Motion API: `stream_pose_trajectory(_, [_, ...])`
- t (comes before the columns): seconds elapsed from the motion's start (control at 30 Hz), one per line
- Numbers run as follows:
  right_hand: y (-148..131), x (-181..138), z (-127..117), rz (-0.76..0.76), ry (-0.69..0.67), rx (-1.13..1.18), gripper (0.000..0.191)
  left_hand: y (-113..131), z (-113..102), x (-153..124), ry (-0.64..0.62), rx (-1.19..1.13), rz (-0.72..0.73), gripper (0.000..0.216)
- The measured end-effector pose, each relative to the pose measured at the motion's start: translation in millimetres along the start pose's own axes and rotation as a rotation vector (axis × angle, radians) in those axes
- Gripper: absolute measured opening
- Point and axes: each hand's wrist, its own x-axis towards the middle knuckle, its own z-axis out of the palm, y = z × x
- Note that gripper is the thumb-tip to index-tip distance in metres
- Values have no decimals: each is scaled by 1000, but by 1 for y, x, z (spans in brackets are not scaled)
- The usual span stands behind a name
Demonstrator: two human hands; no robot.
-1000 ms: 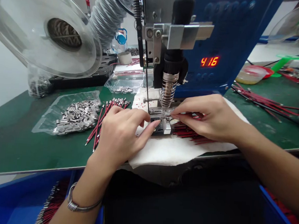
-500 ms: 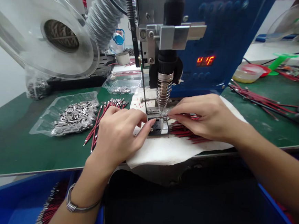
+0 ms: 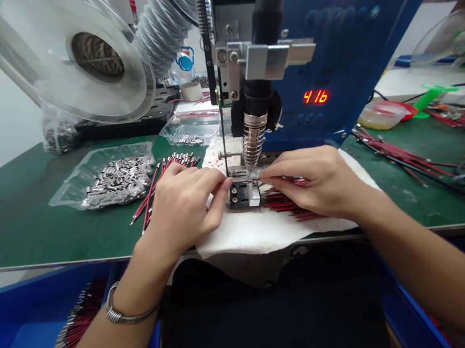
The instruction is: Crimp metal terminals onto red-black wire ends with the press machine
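Observation:
My left hand (image 3: 188,200) is at the left side of a small black and silver fixture (image 3: 243,195), thumb and forefinger pressed together. What lies between those fingertips is too small to make out. On the fixture's other side, my right hand (image 3: 310,177) pinches a thin wire near the fixture's top. A soldering head with a spring-wrapped tip (image 3: 253,138) stands right above, and a thin solder feed tube (image 3: 224,136) slants down beside it. Red and black wires (image 3: 284,202) lie in a pile under my right hand, on white cloth (image 3: 247,237).
A clear plastic tray (image 3: 119,181) of small metal cylinders stands left, beside wired pieces (image 3: 150,194). The blue machine (image 3: 338,59) with red digits rises behind. More wires (image 3: 403,155) lie right. A blue bin (image 3: 32,314) sits below the table edge.
My left thumb has drawn in against the forefinger. My right hand stays almost in place. The machine's lower red display reads differently. The whole view has shifted slightly.

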Motion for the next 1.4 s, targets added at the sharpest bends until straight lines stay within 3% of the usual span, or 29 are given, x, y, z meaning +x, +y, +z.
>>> stream_pose_trajectory(0.5, [1, 0, -1, -12, -12, -22, 17, -2, -3, -2, 14, -18, -99, 22])
stream_pose_trajectory(0.67, [1, 0, -1, -11, -6, -12, 18, -4, 1, -4, 147, 66, -345, 22])
stream_pose_trajectory(0.77, [0, -1, -1, -15, -7, -14, 17, -6, 3, -5, 162, 89, -449, 21])
stream_pose_trajectory(1.23, [0, -2, -1, -38, 8, -33, 17, -5, 1, -4, 169, 73, -414, 22])
stream_pose_trajectory(1.4, [0, -2, -1, -45, 8, -10, 18, -1, -2, -3, 84, 99, -464, 21])
